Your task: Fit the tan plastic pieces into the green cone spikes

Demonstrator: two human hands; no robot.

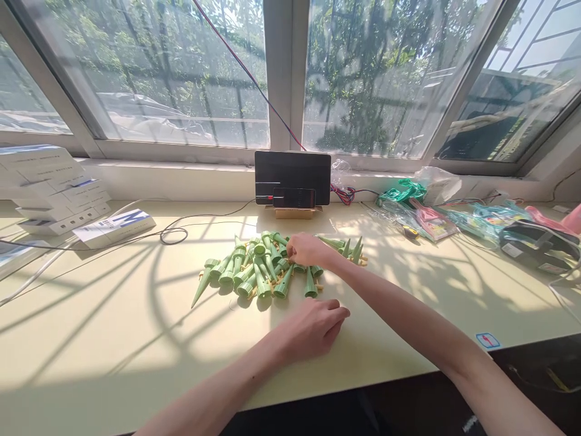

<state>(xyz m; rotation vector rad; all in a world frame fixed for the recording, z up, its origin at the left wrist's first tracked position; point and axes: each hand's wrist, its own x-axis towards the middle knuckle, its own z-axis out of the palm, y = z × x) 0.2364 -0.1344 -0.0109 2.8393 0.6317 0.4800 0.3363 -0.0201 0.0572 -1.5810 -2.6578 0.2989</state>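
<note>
Green cones lie at mixed angles, front tips mostly pointing away.

Spikes on the table before the screen, boxes farther left, bags farther right.

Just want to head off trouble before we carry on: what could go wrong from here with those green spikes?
The green plastic spikes lie loosely across one another, so if the right hand, which is in among them, pulls at one, others might roll or scatter.

The black tablet and the phone are propped up just behind the pile; a knock there could perhaps topple them.
</note>
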